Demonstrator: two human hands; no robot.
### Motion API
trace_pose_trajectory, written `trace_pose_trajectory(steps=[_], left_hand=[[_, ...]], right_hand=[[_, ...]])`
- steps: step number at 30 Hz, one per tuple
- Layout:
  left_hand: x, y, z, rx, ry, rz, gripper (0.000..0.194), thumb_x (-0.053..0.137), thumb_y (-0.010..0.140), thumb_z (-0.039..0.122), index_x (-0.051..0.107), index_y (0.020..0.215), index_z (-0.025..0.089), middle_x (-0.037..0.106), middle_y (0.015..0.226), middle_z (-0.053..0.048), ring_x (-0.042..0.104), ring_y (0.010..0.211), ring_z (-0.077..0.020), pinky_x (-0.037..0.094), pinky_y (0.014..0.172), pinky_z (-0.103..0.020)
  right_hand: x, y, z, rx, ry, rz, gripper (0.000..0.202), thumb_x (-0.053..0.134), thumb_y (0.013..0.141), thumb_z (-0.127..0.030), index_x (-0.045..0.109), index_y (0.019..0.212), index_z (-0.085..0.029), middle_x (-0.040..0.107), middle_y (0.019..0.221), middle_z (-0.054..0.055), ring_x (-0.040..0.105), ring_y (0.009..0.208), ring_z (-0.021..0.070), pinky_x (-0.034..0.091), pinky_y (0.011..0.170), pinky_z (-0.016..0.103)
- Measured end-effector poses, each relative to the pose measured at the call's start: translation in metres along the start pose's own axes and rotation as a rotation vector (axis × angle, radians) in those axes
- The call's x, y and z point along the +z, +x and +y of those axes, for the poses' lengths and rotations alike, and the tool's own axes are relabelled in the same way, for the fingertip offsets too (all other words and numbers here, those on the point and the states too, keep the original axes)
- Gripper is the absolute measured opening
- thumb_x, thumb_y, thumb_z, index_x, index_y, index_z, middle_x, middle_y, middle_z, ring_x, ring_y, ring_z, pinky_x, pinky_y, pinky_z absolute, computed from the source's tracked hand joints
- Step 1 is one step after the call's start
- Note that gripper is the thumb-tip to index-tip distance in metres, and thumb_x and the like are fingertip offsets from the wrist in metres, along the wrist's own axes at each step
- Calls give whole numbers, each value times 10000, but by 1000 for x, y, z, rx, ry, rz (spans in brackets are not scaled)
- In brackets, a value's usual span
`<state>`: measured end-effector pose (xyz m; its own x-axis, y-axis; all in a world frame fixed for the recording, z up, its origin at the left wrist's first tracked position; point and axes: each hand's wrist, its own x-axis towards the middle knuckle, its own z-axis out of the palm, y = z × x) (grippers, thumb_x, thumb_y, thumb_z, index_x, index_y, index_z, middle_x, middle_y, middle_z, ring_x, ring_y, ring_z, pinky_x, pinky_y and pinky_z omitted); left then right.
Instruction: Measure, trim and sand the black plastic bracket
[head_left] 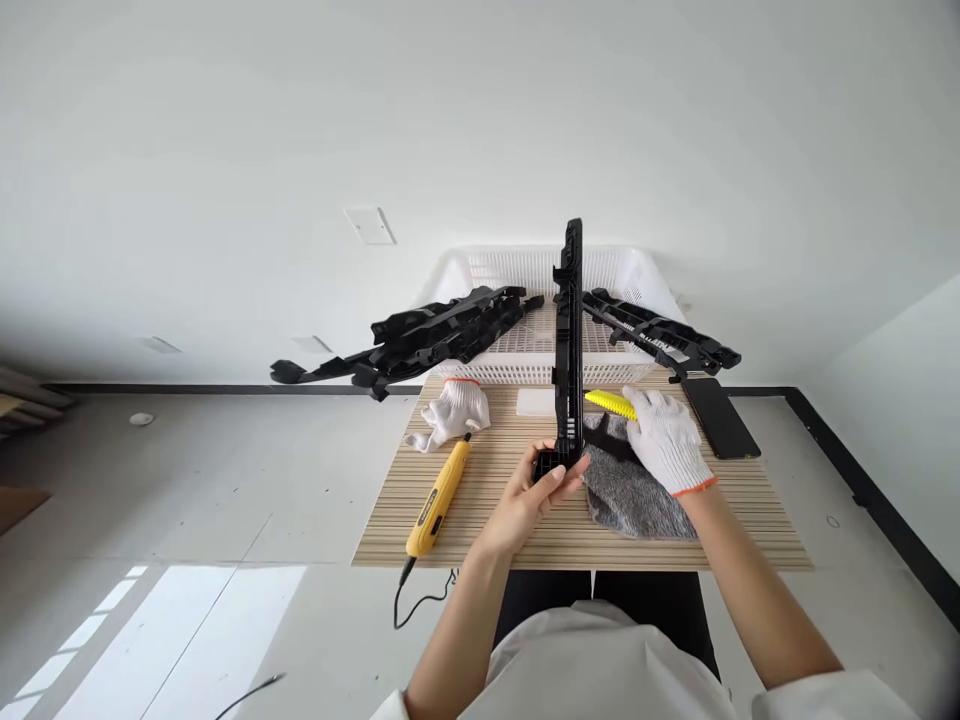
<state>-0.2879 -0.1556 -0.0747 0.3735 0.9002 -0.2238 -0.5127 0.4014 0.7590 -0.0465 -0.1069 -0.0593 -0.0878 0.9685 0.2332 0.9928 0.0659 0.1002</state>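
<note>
My bare left hand point(534, 492) grips the lower end of a long black plastic part point(570, 340), which stands upright before me. On my right hand point(666, 440) is a white knit glove with an orange cuff. That hand is closed on a yellow cutter point(612, 403), whose front end points left toward the black part. A grey cloth point(637, 500) lies beneath and beside the gloved hand, with a small dark piece point(609, 440) on it.
A white basket point(487, 372) behind holds black parts at its left point(450, 330) and right point(652, 330). On the wood-patterned table point(480, 540) are a loose white glove point(459, 408), a corded yellow tool point(439, 500), a white block point(535, 402) and a black phone point(720, 418).
</note>
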Motion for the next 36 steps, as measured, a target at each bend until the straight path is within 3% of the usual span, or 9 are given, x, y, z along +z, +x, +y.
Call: trace_pose_trajectory(steps=[4, 9, 13, 16, 19, 22, 27, 32, 36], left_hand=[[2, 4, 8, 34, 59, -23, 405, 844, 856, 421, 550, 1070, 242, 739, 1247, -61, 679, 1302, -304, 582, 1067, -382], [-1, 19, 7, 85, 83, 86, 480, 839, 815, 554, 548, 986, 214, 778, 1065, -37, 809, 972, -243, 651, 833, -301], [-7, 28, 2, 97, 76, 171, 625, 822, 738, 697, 583, 1008, 186, 779, 997, -62, 811, 786, -233, 653, 672, -288], [-8, 30, 1, 148, 83, 236, 632, 831, 712, 707, 562, 971, 198, 753, 901, -20, 810, 764, -229, 638, 635, -264], [-7, 29, 0, 201, 115, 243, 578, 843, 735, 654, 516, 921, 216, 732, 851, 11, 817, 817, -235, 646, 705, -276], [-7, 28, 0, 210, 133, 230, 562, 846, 750, 623, 485, 925, 230, 732, 848, 19, 818, 833, -248, 659, 774, -332], [-11, 28, -3, 250, 139, 246, 526, 827, 794, 591, 473, 955, 239, 727, 845, 32, 818, 850, -237, 656, 830, -350], [-11, 26, -7, 272, 120, 197, 501, 829, 810, 551, 458, 953, 246, 733, 902, 31, 815, 935, -261, 635, 926, -398], [-9, 24, -9, 199, 42, 64, 490, 873, 782, 422, 472, 1011, 257, 774, 1129, -28, 746, 1183, -296, 539, 1104, -461]], right_hand=[[-7, -7, 4, 62, 120, 41, 503, 456, 956, -208, 630, 1428, -204, 714, 1143, 116, 675, 955, 278, 483, 810, 395], [-16, -27, 11, 111, 215, 167, 485, 479, 945, -236, 666, 1392, -209, 719, 1140, 117, 689, 963, 279, 525, 811, 388], [-2, -47, 22, 182, 406, 301, 484, 492, 915, -210, 666, 1365, -249, 697, 1198, 81, 703, 943, 234, 554, 745, 334], [10, -51, 24, 193, 419, 351, 502, 544, 881, -214, 643, 1372, -245, 662, 1213, 96, 699, 949, 235, 560, 750, 336], [12, -45, 19, 243, 359, 293, 500, 618, 829, -232, 657, 1328, -219, 623, 1184, 122, 681, 925, 246, 535, 716, 341], [9, -33, 12, 326, 306, 142, 349, 653, 809, -239, 709, 1151, -191, 603, 1159, 132, 650, 849, 222, 462, 649, 319], [6, -26, 11, 439, 250, 21, 235, 669, 871, -346, 685, 1044, -188, 588, 1217, 154, 594, 747, 189, 386, 614, 326], [-16, -29, 13, 349, 338, 70, 337, 691, 872, -532, 652, 969, -212, 602, 1208, 167, 622, 791, 230, 425, 627, 359], [-28, -44, 7, 250, 660, 43, 404, 614, 917, -586, 676, 1047, -209, 669, 1138, 107, 677, 910, 243, 512, 782, 371]])
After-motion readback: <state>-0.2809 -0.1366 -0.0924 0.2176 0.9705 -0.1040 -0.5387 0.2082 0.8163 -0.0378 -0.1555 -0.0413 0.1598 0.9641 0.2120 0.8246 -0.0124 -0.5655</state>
